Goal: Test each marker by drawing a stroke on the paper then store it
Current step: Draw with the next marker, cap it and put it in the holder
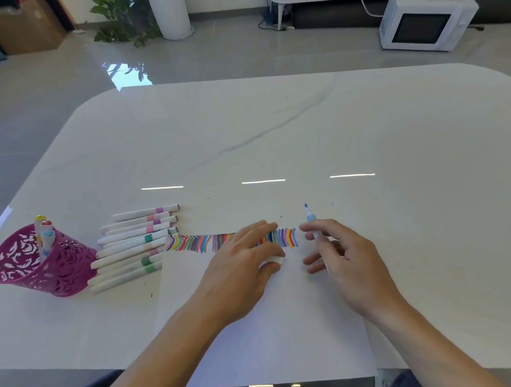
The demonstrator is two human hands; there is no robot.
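Note:
My right hand [343, 257] pinches an uncapped light blue marker [310, 218], its tip pointing up and away above the paper. My left hand [243, 259] lies on the white paper [254, 329], fingers stretched over the row of coloured strokes [196, 243], and holds a small white cap [275, 259] under its thumb. A pile of several capped white markers [136, 242] lies left of the paper. Beside them a magenta cut-out pen cup [40, 263] leans, with three markers standing in it.
The white marble table [342, 139] stretches wide behind and to the right of the paper. Beyond the table, on the floor, stand a white microwave [423, 23], a potted plant [125, 12] and a cardboard box [24, 23].

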